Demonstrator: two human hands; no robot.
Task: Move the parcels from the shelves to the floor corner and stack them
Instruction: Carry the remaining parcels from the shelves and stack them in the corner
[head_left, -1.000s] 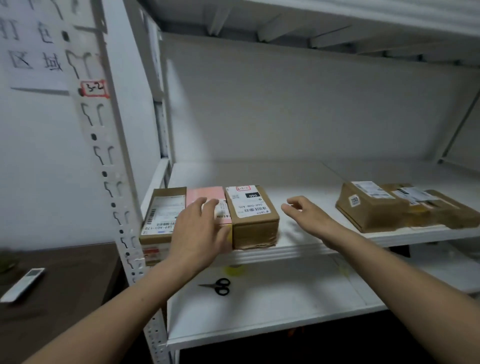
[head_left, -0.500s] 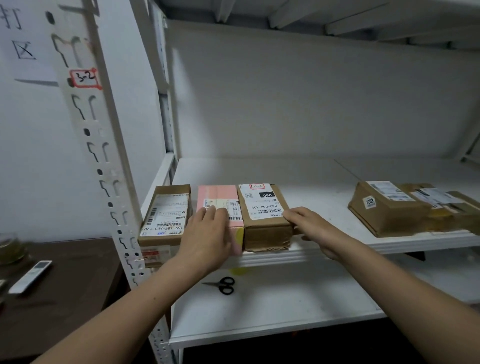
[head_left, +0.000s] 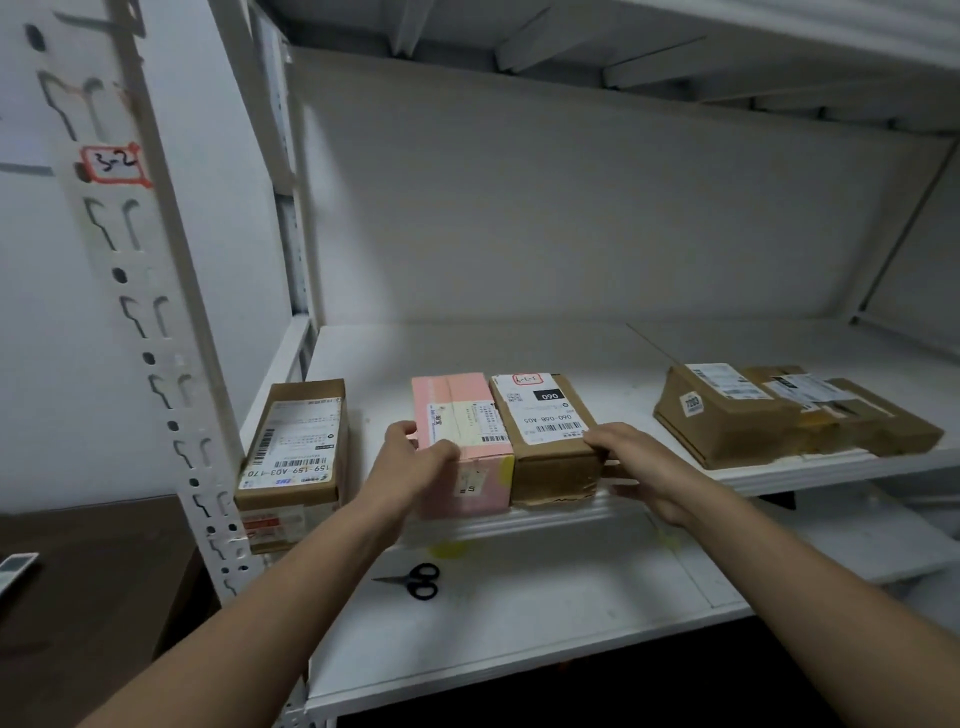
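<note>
On either side of the pair, left grip (head_left: 415, 467) clasps the pink box (head_left: 457, 415) and right grip (head_left: 639, 467) the brown box (head_left: 545, 415) touching it at the shelf (head_left: 519, 348) edge; squeezed only sideways, they could hinge apart and drop when lifted.

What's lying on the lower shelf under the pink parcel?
Black-handled scissors lie on the lower shelf, below the pink parcel. A yellow mark shows beside the upper shelf's front lip, which hides the lower shelf's back part.
</note>
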